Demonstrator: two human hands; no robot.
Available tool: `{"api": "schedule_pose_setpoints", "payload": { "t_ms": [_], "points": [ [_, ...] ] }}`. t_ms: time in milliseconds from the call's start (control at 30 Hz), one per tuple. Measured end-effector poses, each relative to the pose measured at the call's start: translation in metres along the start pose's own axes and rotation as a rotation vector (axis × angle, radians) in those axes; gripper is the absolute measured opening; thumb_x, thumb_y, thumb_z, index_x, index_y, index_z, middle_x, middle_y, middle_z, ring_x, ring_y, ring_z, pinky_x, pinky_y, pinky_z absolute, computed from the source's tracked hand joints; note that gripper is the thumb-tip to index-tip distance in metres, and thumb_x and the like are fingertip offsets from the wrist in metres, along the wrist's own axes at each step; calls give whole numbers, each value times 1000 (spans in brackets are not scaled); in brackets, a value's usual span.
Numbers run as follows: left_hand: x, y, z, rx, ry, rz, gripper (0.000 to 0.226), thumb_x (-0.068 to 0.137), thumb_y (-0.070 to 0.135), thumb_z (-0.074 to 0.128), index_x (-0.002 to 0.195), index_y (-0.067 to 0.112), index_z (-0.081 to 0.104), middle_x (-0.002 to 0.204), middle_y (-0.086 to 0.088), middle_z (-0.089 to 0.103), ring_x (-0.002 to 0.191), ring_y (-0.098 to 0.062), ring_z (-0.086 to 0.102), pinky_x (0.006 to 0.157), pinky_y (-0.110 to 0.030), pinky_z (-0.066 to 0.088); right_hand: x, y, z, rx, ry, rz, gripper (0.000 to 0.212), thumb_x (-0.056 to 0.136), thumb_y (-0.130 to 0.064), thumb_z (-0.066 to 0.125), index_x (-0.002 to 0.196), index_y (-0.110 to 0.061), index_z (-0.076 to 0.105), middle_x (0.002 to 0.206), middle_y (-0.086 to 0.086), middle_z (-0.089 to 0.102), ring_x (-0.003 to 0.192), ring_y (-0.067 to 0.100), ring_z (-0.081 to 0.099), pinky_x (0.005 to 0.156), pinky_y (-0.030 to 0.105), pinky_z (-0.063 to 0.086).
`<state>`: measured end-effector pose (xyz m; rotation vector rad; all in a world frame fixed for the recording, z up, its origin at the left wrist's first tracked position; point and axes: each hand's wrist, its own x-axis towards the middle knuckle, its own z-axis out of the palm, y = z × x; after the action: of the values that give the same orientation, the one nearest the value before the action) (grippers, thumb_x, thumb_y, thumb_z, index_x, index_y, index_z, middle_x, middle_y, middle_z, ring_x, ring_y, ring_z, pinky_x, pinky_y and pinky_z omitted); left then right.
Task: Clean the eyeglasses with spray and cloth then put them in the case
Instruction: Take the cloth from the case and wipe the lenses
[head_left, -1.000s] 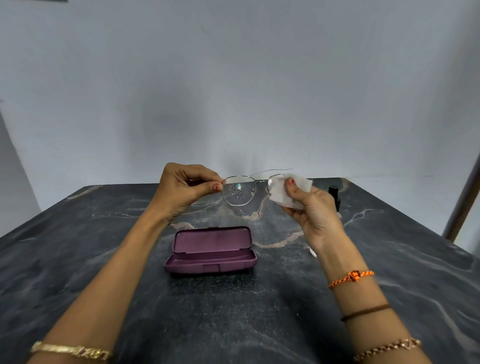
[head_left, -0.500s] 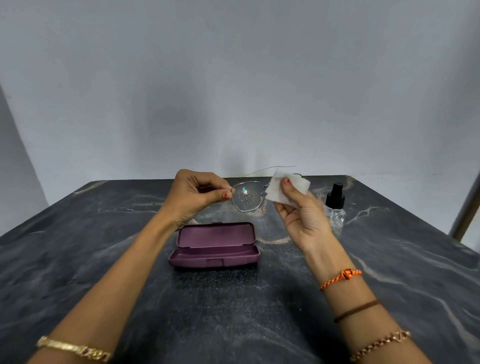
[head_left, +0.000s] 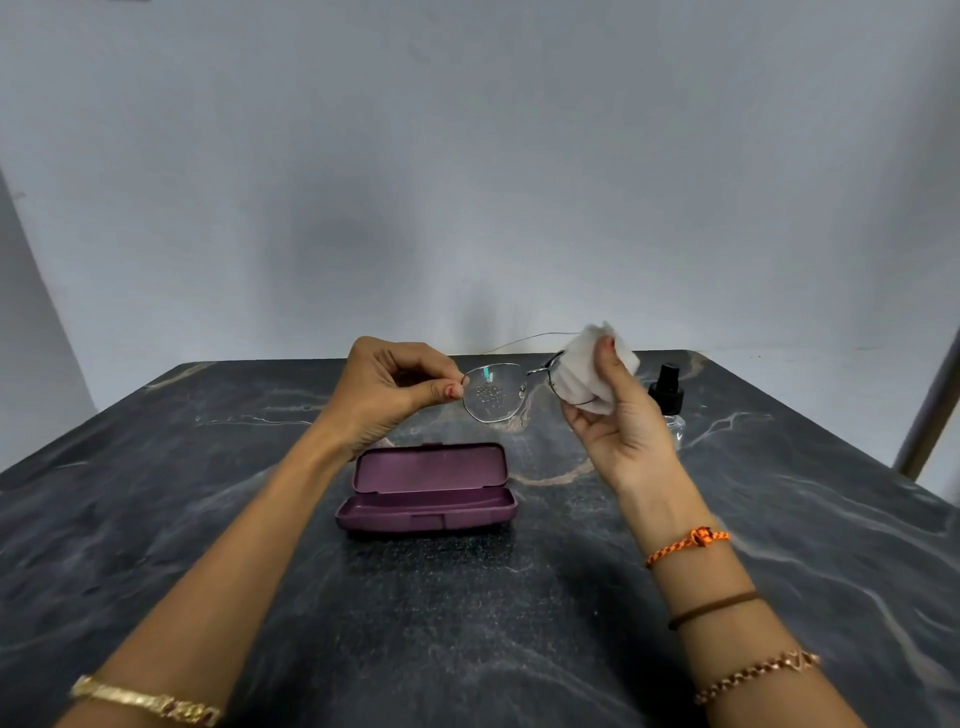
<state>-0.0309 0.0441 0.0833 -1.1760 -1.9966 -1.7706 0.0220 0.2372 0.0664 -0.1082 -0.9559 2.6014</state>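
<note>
While cloth-pinched, eyeglasses (head_left: 493, 392) droplet-speckled.

text: none legible | labels — none | case (head_left: 426, 488) — unmarked

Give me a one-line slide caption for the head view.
Left hand pinches the eyeglasses while right hand wipes one lens with a cloth above the open case.
</note>
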Motion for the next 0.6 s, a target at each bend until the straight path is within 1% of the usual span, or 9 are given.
{"api": "schedule_pose_setpoints", "payload": {
  "t_ms": [67,100,167,200,267,333,400,467,600],
  "points": [
    [2,1,6,9,-35,1,12,59,3,71,70,9,68,61,10,71,66,-5,67,66,-14,54,0,1,0,114,-10,8,12,83,-24,61,86,-13,60,63,-1,72,58,10,69,59,25,58],
    [4,1,9,19,-48,1,15,61,-1,71,73,7,69,60,11,70,66,-4,66,66,-13,53,-1,1,0,140,-12,5,10,83,-24,61,86,-14,60,62,-2,72,58,9,69,61,25,57],
    [10,3,14,24,-54,3,19,63,-6,70,80,2,68,59,12,70,65,-4,66,65,-12,52,-1,1,1,133,-20,-12,3,84,-15,60,85,-12,59,60,-1,72,57,9,69,60,22,57],
    [14,4,14,27,-50,9,21,63,-7,70,82,0,67,59,12,70,65,-3,66,65,-12,52,0,0,1,110,-32,-21,3,83,-9,60,85,-11,59,60,-1,72,58,9,69,59,21,57],
    [21,6,10,47,-43,24,21,63,-5,71,83,0,67,59,12,70,65,-4,66,66,-13,53,1,0,1,46,-79,-29,10,82,1,58,85,-9,59,61,0,72,60,9,69,61,21,57],
    [25,8,2,76,-46,37,16,62,-1,72,78,3,69,60,13,70,65,-3,66,66,-12,52,3,-3,-1,-41,-140,-41,14,79,6,56,83,-7,60,62,-1,72,61,9,69,59,20,58],
    [24,9,-4,80,-55,40,12,60,4,72,70,9,68,60,13,70,65,-1,65,65,-10,51,4,-8,-3,-140,-209,-54,15,73,6,58,84,-3,61,65,0,72,64,9,69,60,20,58],
    [23,11,-6,80,-66,41,11,58,7,72,67,13,67,61,14,71,64,-1,65,64,-10,50,5,-13,-7,-206,-228,-62,15,73,5,59,86,0,62,67,0,73,67,9,69,63,21,58],
    [23,14,-8,83,-52,58,15,58,12,71,72,12,69,62,14,71,66,-2,66,65,-10,50,4,-13,-8,-248,-150,-71,6,78,0,59,81,-5,62,62,-1,72,63,8,70,60,20,57]
  ]
}}
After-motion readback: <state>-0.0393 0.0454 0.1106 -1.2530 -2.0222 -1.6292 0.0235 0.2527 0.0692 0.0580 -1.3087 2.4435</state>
